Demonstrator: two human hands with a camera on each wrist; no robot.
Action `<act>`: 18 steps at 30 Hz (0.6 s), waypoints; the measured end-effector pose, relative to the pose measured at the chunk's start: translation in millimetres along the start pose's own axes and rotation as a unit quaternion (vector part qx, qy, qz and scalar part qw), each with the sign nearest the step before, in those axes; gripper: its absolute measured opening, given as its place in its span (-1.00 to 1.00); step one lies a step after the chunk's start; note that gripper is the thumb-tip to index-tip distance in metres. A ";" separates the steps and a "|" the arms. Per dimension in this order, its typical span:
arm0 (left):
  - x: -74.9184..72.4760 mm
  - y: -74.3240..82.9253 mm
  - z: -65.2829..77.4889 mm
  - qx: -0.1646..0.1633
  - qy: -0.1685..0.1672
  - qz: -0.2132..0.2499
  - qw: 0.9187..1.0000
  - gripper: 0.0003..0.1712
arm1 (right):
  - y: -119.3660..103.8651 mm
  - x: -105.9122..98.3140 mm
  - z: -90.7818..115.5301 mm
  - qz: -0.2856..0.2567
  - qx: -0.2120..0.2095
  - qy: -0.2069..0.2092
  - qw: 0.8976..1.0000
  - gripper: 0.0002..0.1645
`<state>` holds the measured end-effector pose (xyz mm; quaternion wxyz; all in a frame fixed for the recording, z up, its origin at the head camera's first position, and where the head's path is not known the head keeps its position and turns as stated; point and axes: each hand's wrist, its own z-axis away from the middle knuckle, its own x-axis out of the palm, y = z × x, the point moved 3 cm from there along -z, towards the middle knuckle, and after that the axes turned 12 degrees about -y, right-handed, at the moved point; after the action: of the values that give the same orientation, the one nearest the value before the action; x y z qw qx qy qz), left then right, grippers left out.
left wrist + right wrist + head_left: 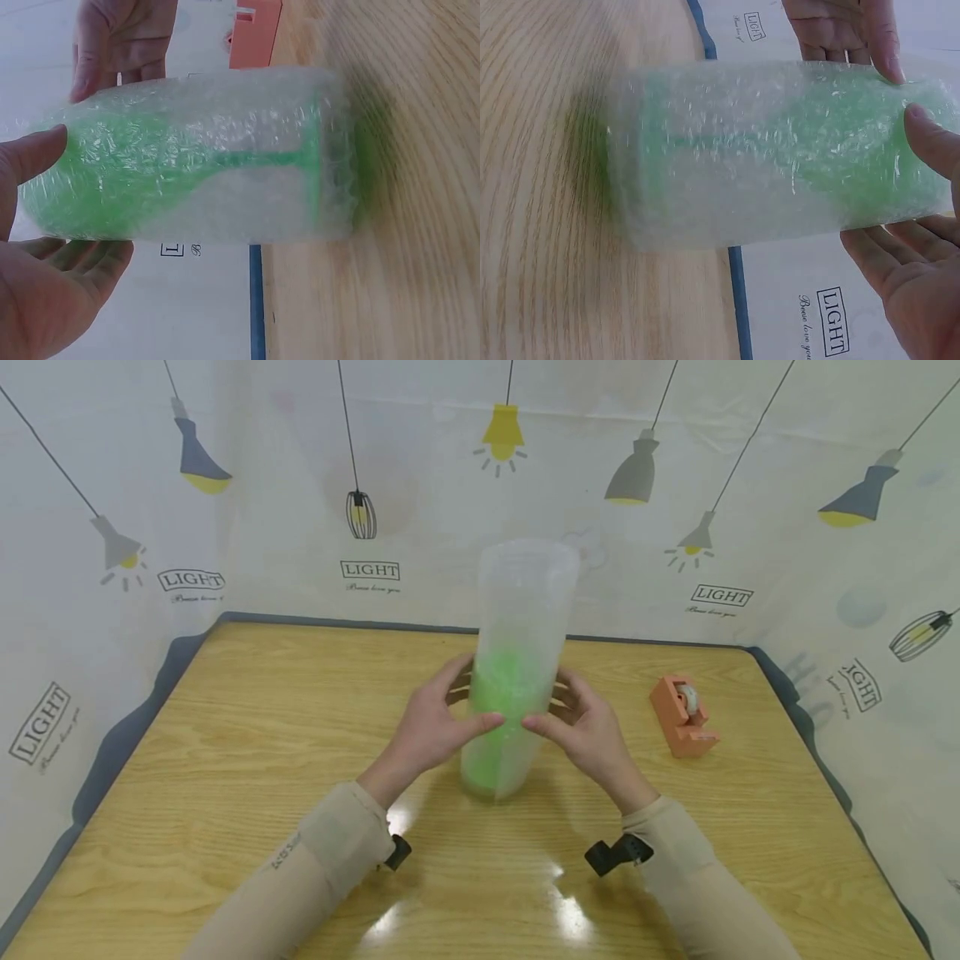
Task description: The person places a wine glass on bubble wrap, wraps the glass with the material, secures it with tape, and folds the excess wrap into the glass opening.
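Note:
A roll of clear bubble wrap (528, 593) stands nearly upright at the middle of the table, leaning slightly. Through its layers shows a green goblet (105, 176), its wide bowl narrowing to a thin stem and a flat foot near the roll's lower end. My left hand (431, 720) grips the roll from the left, thumb across the front and fingers round behind. From the right, my right hand (588, 731) holds it the same way, the two thumbs almost meeting. Above the hands, the wrap's upper part rises as a hollow tube.
An orange tape dispenser (681, 718) with a roll of tape sits on the wooden table (300, 693), to the right of my right hand. Behind the table and along its sides hangs a white cloth (435, 485) printed with lamps.

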<state>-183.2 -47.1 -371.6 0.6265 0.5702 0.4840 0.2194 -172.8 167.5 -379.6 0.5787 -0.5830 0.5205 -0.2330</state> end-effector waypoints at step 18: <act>-5.6 2.2 2.6 0.023 -0.007 0.024 0.999 -0.32 | -2.1 2.7 -2.3 0.020 -0.045 -0.010 0.999 0.17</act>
<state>-182.8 -52.5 -367.9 0.6112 0.5975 0.4707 0.2187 -173.2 163.7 -378.1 0.5617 -0.6002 0.5363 -0.1917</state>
